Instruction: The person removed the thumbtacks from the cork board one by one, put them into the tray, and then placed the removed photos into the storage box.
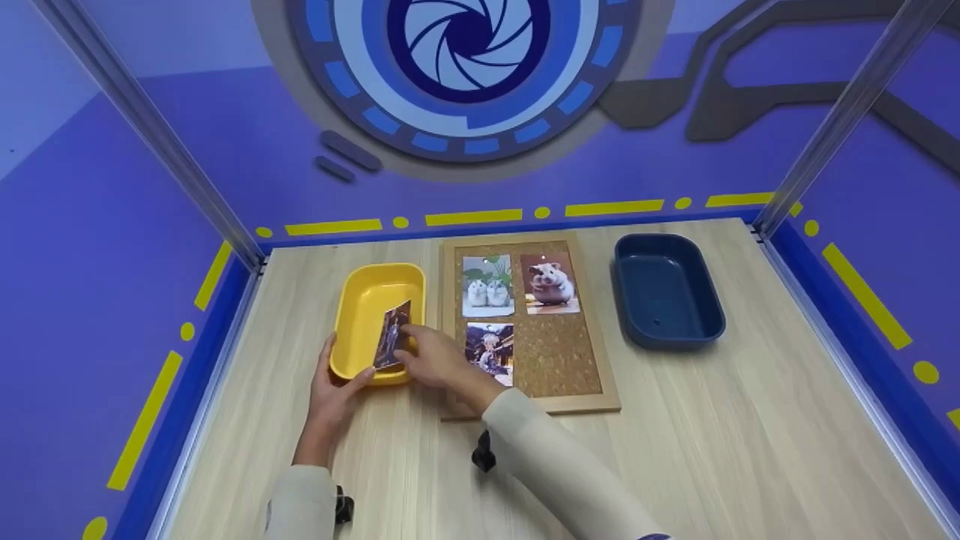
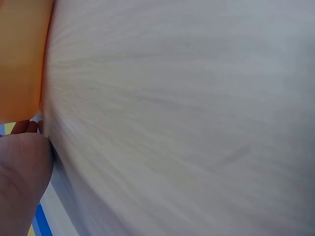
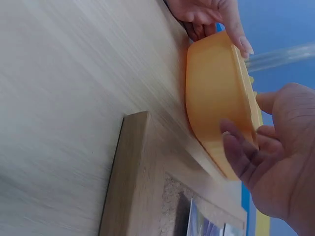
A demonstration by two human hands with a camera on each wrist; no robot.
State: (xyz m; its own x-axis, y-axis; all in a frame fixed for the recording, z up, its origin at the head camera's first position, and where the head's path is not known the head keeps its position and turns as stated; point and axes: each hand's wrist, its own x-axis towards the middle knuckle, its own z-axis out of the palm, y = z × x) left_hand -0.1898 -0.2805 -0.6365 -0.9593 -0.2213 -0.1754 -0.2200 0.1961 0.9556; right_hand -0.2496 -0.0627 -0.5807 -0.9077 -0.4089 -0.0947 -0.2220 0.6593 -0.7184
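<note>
While the left hand point(image 1: 335, 382) grips the near rim of the yellow tray point(image 1: 367, 306), thumb hooked over its edge, the right hand point(image 1: 435, 358) pinches a photo point(image 1: 393, 335) and holds it tilted on edge over the tray's near right corner. Just right of the tray lies a corkboard point(image 1: 562, 352) with three photos point(image 1: 487, 285) on it, touching the right wrist. Farther right, apart from the board, sits a blue tray point(image 1: 667, 296). All rest on the wooden bench point(image 1: 750, 435).
</note>
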